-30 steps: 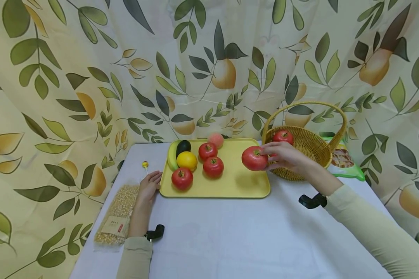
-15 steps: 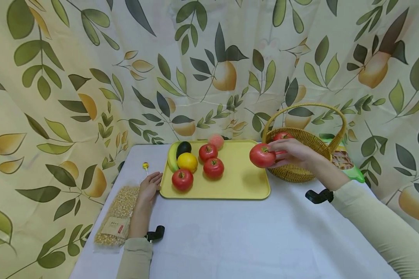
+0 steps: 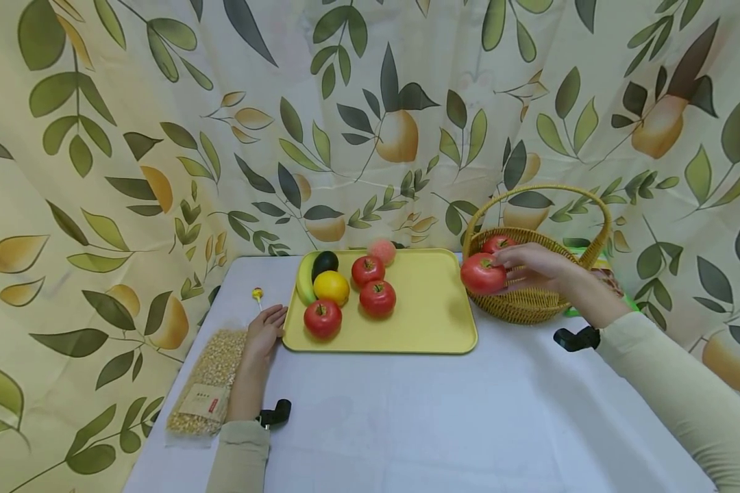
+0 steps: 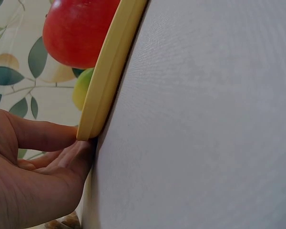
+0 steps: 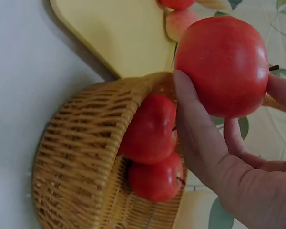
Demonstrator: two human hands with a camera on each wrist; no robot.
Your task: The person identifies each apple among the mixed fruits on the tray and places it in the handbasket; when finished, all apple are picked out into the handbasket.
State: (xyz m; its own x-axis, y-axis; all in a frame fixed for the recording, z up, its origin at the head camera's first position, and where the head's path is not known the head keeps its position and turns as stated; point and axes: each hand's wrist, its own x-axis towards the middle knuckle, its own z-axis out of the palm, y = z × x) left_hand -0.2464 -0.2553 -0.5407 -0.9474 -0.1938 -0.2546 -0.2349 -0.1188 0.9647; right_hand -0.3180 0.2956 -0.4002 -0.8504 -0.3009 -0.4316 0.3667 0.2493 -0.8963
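Observation:
My right hand (image 3: 535, 266) grips a red apple (image 3: 484, 274) between thumb and fingers, at the front left rim of the wicker basket (image 3: 518, 311). In the right wrist view the held apple (image 5: 222, 67) is above the basket's rim, and two red apples lie inside the basket (image 5: 81, 143). At the left edge of the yellow tray (image 3: 432, 329), my left hand (image 3: 265, 332) holds the rim, thumb on top and fingers under it in the left wrist view. On the tray's left half lie red apples (image 3: 323, 318), a yellow lemon-like fruit (image 3: 331, 287), a banana (image 3: 304, 277) and a dark oval fruit (image 3: 325, 263).
A pink peach (image 3: 382, 251) sits at the tray's back edge. Left of the tray lie a lollipop (image 3: 257, 294) and a clear bag of corn kernels (image 3: 206, 383). Behind the basket is a partly hidden green packet (image 3: 632, 301). A leaf-patterned curtain (image 3: 370, 137) hangs behind the white-covered table (image 3: 407, 424).
My right hand has carried the apple rightward from above the tray's right part to the basket's front left rim. My left hand has stayed at the tray's left edge.

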